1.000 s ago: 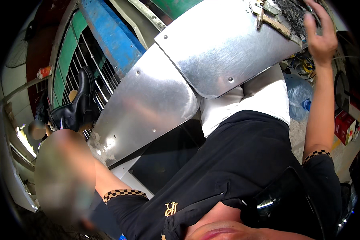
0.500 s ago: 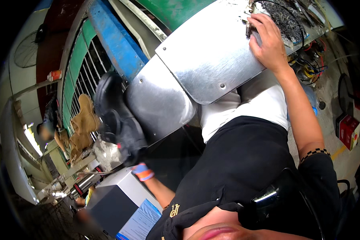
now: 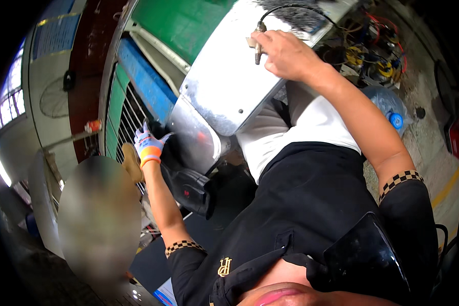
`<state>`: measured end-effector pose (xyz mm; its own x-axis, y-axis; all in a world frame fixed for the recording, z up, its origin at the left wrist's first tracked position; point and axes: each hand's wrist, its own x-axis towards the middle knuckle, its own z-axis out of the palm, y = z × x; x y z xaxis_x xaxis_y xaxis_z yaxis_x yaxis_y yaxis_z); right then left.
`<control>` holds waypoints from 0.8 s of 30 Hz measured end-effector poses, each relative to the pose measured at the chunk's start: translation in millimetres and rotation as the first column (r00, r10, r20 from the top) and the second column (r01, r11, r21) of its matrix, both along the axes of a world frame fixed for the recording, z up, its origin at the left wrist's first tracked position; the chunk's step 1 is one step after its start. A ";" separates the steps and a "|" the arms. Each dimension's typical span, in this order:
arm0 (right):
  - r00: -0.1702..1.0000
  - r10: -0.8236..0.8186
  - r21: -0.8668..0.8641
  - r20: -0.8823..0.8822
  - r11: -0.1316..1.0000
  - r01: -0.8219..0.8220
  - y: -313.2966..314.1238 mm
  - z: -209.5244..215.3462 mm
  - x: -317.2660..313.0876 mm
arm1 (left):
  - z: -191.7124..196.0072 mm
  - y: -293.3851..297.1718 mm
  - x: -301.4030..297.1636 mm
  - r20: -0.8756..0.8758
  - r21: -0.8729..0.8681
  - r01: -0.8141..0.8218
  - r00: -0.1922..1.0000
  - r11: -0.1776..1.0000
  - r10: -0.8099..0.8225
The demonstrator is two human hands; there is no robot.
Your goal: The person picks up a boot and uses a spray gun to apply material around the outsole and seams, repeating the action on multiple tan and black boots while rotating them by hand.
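By left hand (image 3: 149, 144) — black boot (image 3: 189, 187)

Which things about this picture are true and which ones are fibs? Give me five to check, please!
1. The left hand wears a glove with an orange cuff. True.
2. The right hand has its fingers on a small metal tool. True.
3. The right hand wears a glove too. False: the right hand is bare.
4. The clear plastic bottle has a red cap. False: the clear plastic bottle has a blue cap.
5. A black boot is close to the left hand. True.
6. The trousers are black. False: the trousers are white.
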<state>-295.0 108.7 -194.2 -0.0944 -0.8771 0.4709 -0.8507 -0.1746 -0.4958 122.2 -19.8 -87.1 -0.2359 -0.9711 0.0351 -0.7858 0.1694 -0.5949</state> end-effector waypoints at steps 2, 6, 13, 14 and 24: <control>0.988 -0.054 0.067 0.147 0.997 0.045 22.1 7.3 -3.7 | -7.1 -23.8 21.1 -0.175 0.069 0.008 0.985 0.998 0.004; 0.939 -0.083 -0.139 0.335 0.981 0.137 51.4 0.1 -28.3 | 15.1 17.5 23.4 -0.440 -0.087 0.228 0.865 0.970 -0.243; 0.746 -0.228 0.081 0.626 0.970 0.229 62.4 14.3 -35.8 | 110.0 115.1 7.8 -0.673 -0.554 0.297 0.390 0.778 -0.628; 0.723 -0.151 0.055 0.675 0.986 0.155 62.1 26.9 -19.5 | 108.4 114.9 3.4 -0.764 -0.544 0.319 0.194 0.776 -0.615; 0.415 0.577 -0.412 0.704 0.807 -0.423 25.6 102.0 76.5 | 75.8 -3.6 -51.5 -0.780 -0.606 0.477 -0.201 0.637 -0.592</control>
